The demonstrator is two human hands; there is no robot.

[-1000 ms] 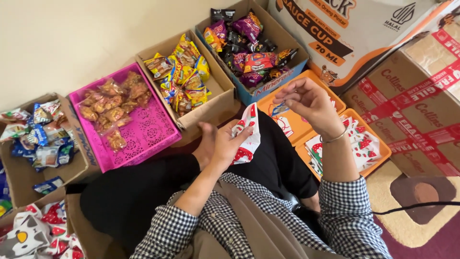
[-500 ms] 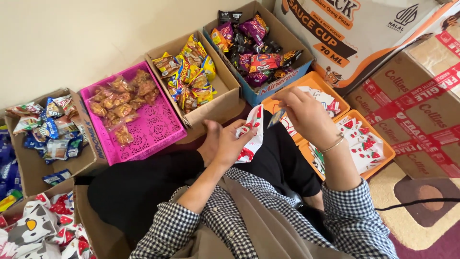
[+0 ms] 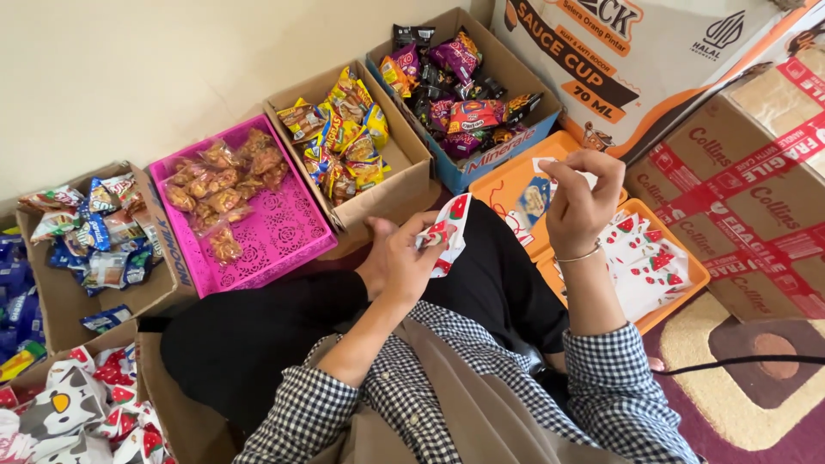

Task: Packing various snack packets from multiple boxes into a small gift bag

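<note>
My left hand (image 3: 397, 258) grips a white pouch printed with red strawberries (image 3: 447, 228) over my lap. My right hand (image 3: 577, 199) is raised above the orange trays and pinches a small blue-and-tan snack packet (image 3: 534, 198) between its fingertips. The packet hangs just to the right of the pouch, apart from it. Under my right hand lies an orange tray (image 3: 503, 182) with a few white items, and beside it a second orange tray (image 3: 687, 260) holding more strawberry pouches (image 3: 646, 258).
Along the wall stand a pink basket (image 3: 275, 232) of clear snack bags, a cardboard box (image 3: 391, 185) of yellow packets, a blue-sided box (image 3: 494, 148) of dark packets, and a box (image 3: 60, 296) of blue-white packets. Large taped cartons (image 3: 739, 180) stand right. Printed pouches (image 3: 77, 408) lie bottom left.
My right hand has swung rightward and lifted, turning the small packet away from the pouch. My left hand has crumpled the pouch lower toward my lap.
</note>
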